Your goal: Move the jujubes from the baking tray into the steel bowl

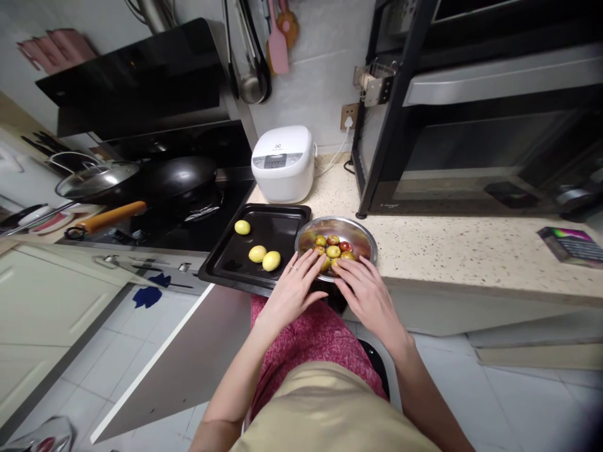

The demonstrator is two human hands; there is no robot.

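A round steel bowl (369,242) sits at the counter's front edge, with several small yellow-green and reddish fruits (333,252), perhaps jujubes, inside. My left hand (298,284) reaches over its near left rim, fingers stretched out and fingertips by the fruits. From the near right side my right hand (366,290) does the same, its fingers apart. Nothing shows in either grasp; whether the fingertips touch the fruits I cannot tell. Left of the bowl lies a black baking tray (277,220) bearing three yellow lemons (257,253).
Behind the tray stands a white rice cooker (283,163). A wok (181,176) is on the stove at left, its wooden handle (113,217) pointing toward me. At right are an oven (471,150) and a small dark box (572,246). An open cabinet door (164,364) juts out below.
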